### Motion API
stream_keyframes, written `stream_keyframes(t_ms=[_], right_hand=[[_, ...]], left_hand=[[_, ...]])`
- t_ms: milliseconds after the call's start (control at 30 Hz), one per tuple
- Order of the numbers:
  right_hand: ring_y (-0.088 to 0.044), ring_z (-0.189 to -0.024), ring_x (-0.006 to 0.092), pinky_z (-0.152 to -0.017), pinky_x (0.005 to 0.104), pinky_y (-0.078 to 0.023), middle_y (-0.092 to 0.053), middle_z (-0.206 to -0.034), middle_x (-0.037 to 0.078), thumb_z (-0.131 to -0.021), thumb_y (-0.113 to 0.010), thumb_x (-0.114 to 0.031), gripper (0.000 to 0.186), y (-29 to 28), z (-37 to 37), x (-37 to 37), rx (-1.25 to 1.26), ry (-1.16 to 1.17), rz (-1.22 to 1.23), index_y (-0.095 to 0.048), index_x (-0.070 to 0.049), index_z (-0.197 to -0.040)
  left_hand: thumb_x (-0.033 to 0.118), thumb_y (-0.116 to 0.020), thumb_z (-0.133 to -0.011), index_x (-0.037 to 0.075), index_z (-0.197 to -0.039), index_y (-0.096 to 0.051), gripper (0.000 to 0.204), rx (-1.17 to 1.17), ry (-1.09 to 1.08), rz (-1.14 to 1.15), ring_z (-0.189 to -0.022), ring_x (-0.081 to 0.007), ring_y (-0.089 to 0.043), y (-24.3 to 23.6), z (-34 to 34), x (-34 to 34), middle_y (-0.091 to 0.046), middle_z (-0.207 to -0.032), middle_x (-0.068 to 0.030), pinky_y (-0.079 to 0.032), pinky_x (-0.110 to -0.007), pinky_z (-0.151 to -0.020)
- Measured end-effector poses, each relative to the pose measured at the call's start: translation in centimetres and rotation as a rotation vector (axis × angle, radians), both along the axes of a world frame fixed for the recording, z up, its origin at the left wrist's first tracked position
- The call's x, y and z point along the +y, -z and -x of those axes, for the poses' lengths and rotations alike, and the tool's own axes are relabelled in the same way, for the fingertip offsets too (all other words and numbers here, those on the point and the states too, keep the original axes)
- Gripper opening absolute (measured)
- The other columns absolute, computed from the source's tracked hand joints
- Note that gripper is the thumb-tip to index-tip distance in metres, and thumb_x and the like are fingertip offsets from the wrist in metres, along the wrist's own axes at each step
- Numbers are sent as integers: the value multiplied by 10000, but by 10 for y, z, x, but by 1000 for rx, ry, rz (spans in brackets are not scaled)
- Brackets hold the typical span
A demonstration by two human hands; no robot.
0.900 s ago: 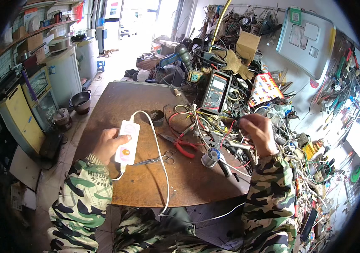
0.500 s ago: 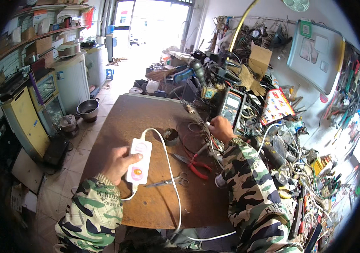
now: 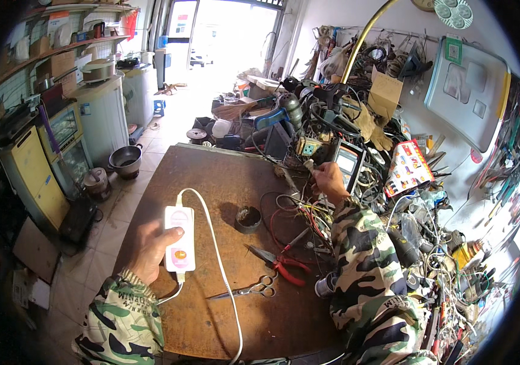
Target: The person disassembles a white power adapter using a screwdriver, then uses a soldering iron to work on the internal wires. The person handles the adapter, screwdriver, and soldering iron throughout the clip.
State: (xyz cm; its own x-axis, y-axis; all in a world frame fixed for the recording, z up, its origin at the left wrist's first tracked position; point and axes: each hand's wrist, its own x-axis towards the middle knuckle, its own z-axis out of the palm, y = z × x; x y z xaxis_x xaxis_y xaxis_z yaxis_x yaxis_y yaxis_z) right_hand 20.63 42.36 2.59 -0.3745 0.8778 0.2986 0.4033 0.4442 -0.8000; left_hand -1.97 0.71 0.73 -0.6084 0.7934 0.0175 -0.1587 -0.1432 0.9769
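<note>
My left hand (image 3: 151, 249) grips a white plastic box (image 3: 180, 239) with an orange button, a white cable (image 3: 214, 240) running from each end. My right hand (image 3: 331, 182) pinches a small pale fitting (image 3: 310, 166) above tangled wires (image 3: 296, 207), beside a multimeter (image 3: 348, 159) that it partly hides. On the brown worktable (image 3: 162, 316) are a dark round tin (image 3: 247, 219), red-handled pliers (image 3: 290, 274), scissors (image 3: 229, 294) and a solder spool (image 3: 325, 284), partly behind my right sleeve.
Heaped cables and tools (image 3: 430, 255) crowd the table's right side and far end. A pot (image 3: 126, 164) stands on the floor to the left, near appliances (image 3: 53, 182) and shelves (image 3: 71, 42). A bright doorway (image 3: 223, 30) is at the back.
My right hand has moved forward and left, from the pile to beside the multimeter. My left hand still holds the white box. The view has tilted, showing more of the wall above.
</note>
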Motion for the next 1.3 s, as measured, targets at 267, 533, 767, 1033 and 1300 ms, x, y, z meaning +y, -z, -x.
stream_keyframes(t_ms=[267,533,767,1033,1300], right_hand=[[-408,-458,101,-390,264,-332,-468,-626,11,-945,-589,-129,159,12,27,5,445,-53,332,-524,-42,-829],[-362,-443,107,-403,276,-291,-463,-625,-1,-965,-534,-181,203,7,29,14,470,-89,448,-522,-65,-800],[-367,-452,113,-418,287,-295,-442,-626,-8,-977,-503,-213,199,19,28,28,420,-150,359,-517,-96,-817],[-366,-467,101,-431,285,-294,-415,-619,-15,-968,-521,-236,198,1,25,15,456,-144,512,-494,-131,-804],[-470,-489,188,-422,352,-346,-511,-686,32,-994,-488,-275,211,80,18,105,689,-250,540,-565,-132,-860]], left_hand=[[170,-739,-858,-24,-1047,-693,275,42,-55,22,-804,-136,-677,5,3,-1,-712,-914,-72,-553,-301,-730],[169,-723,-876,-21,-1071,-692,274,46,-35,3,-820,-147,-687,4,0,2,-717,-932,-89,-562,-301,-738],[141,-719,-877,-22,-1162,-652,335,-100,16,-28,-979,-211,-692,8,4,-1,-705,-1049,-114,-568,-367,-889],[181,-745,-878,-8,-1117,-671,314,-29,32,10,-882,-153,-693,10,5,-8,-713,-1005,-78,-570,-311,-796],[139,-728,-863,-12,-1131,-676,312,-41,16,1,-896,-163,-685,5,-1,3,-711,-994,-78,-564,-340,-814]])
